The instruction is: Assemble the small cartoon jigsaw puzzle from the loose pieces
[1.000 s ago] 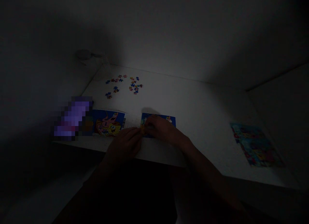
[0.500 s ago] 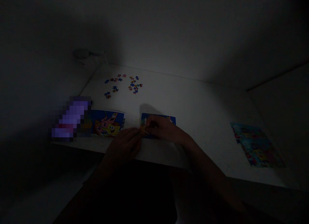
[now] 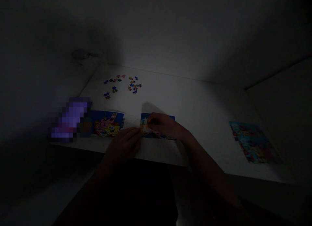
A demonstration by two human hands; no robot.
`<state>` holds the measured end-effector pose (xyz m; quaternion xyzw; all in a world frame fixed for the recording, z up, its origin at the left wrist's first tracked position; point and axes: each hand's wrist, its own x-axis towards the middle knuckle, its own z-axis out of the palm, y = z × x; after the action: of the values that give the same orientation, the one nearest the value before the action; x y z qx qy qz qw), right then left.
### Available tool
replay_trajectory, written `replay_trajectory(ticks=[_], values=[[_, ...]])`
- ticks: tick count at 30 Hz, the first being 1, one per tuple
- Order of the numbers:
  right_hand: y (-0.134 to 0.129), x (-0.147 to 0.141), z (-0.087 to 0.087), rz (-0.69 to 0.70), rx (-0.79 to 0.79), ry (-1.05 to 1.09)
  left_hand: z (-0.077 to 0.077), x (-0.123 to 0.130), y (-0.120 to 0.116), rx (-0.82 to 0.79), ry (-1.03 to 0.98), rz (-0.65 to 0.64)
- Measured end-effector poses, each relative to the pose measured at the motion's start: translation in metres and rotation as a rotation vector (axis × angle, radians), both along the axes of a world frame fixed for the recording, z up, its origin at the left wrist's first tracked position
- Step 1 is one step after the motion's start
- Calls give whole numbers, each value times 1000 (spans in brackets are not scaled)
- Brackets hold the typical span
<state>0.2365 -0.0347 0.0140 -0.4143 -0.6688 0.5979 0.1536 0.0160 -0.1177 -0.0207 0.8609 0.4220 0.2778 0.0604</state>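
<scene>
Jigsaw piece (image 3: 145,126) is held at the centre of the frame, pinched by the curled right hand (image 3: 162,124) and met by the closed left hand (image 3: 123,144), over a blue picture card (image 3: 145,118); loose pieces (image 3: 122,84) are scattered higher up on the white table (image 3: 195,105).

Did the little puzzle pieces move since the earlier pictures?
No, the little puzzle pieces went no way: they sit where they did, compared with the SpongeBob picture nearer the table's edge.

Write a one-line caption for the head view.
Left hand and right hand hold a jigsaw piece over a blue picture card; loose pieces lie beyond.
</scene>
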Motion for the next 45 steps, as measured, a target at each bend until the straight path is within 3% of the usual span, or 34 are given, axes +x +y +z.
replay_trajectory(ticks=[14,37,45], values=[[3,1,-5,73,23,-26,-1,0,1,-3,-4,-8],[1,2,1,137,9,-55,-3,-1,1,-14,12,-11],[9,8,-13,134,49,-10,-2,0,2,17,-2,-22]])
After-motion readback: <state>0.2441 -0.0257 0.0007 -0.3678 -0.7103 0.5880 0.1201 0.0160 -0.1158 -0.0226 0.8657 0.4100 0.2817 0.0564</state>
